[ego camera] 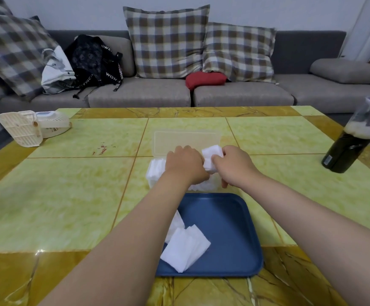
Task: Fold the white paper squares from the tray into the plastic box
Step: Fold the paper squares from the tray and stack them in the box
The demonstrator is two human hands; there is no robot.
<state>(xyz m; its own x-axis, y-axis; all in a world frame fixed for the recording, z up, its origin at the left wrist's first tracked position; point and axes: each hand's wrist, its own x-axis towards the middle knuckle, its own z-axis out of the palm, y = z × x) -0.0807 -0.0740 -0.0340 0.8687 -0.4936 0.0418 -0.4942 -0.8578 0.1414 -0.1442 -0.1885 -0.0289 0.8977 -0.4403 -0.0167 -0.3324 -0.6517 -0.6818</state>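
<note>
A clear plastic box (155, 173) stands on the table just beyond a blue tray (230, 228), its lid (184, 140) open and upright behind it. Folded white paper fills its left side. Both my hands are over the box. My right hand (235, 166) pinches a folded white paper square (211, 157) above the box's right part. My left hand (185, 164) is curled, its fingers touching the same square's left edge. Loose white paper squares (184, 248) lie in the tray's left half, partly hidden by my left forearm.
A dark bottle (352, 142) stands near the table's right edge. A cream plastic basket and a small device (29, 129) lie at the far left. A grey sofa with plaid cushions (166, 40), a black backpack and a red pillow runs behind the table.
</note>
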